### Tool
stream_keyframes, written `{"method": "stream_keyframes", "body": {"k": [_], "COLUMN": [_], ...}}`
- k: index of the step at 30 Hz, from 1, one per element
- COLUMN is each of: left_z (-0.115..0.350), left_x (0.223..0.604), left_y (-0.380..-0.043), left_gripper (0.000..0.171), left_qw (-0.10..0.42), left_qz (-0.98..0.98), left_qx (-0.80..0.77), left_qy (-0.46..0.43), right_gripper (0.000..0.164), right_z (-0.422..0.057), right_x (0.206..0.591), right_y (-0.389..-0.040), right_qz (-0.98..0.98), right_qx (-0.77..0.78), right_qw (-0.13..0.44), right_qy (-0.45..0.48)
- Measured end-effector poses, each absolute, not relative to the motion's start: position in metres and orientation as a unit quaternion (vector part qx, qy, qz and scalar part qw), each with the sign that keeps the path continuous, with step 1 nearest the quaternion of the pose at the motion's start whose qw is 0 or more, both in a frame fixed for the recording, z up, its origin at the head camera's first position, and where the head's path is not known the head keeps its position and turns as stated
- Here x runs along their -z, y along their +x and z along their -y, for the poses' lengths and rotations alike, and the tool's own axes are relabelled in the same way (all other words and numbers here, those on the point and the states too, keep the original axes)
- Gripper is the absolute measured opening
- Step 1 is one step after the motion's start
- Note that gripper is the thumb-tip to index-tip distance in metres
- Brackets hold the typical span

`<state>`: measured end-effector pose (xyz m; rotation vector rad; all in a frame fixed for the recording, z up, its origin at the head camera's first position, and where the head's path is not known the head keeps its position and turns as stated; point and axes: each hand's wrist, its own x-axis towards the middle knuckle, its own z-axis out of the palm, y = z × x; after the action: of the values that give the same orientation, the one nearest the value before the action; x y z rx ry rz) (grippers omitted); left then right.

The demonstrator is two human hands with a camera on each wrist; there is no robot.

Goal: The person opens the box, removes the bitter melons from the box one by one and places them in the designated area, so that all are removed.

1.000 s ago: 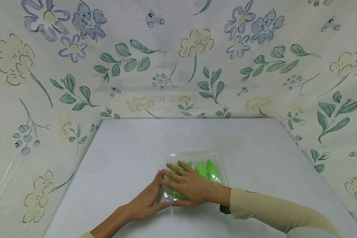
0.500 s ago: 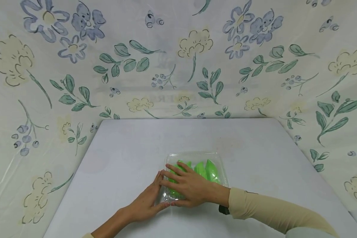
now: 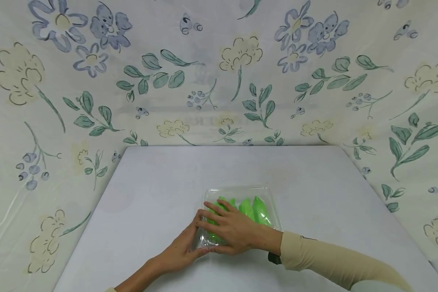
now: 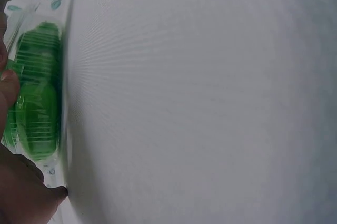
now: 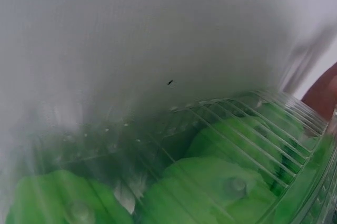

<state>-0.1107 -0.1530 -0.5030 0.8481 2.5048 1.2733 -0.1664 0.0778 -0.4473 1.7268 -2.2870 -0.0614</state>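
Observation:
A clear plastic clamshell box [image 3: 237,190] sits on the white table, with several bright green, pointed pieces [image 3: 261,211] like fruit inside; their exact kind is unclear. My right hand [image 3: 233,231] rests on the lid with fingers spread, covering its left part, thumb at the front edge. At the left side of the box, my left hand [image 3: 177,251] touches the edge with extended fingers, its thumb near the front left corner. The left wrist view shows the ribbed side of the box [image 4: 38,121]; in the right wrist view, ribs of the box [image 5: 247,134] cross the green pieces.
The white table [image 3: 160,174] extends around the box to the back and both sides. Behind and beside it hangs a floral-patterned sheet [image 3: 211,81]. A dark band [image 3: 274,258] shows at my right wrist, by the beige sleeve [image 3: 325,251].
My left hand's fingers have shifted very slightly at the left edge of the box. The right hand and the box stay in place.

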Motion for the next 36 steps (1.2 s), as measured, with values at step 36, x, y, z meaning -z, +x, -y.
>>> {"method": "stream_keyframes", "body": {"k": [36], "left_z": [0.154], "left_x": [0.487], "left_y": [-0.108], "left_gripper": [0.108], "left_qw": [0.125], "left_qz": [-0.854], "left_qx": [-0.433], "left_qy": [0.260], "right_gripper": [0.078], "right_z": [-0.081], "right_x": [0.438], "right_y": [-0.166], "right_qz": [0.808], "right_qx": [0.027], "right_qw": [0.093], "right_qy": [0.581]}}
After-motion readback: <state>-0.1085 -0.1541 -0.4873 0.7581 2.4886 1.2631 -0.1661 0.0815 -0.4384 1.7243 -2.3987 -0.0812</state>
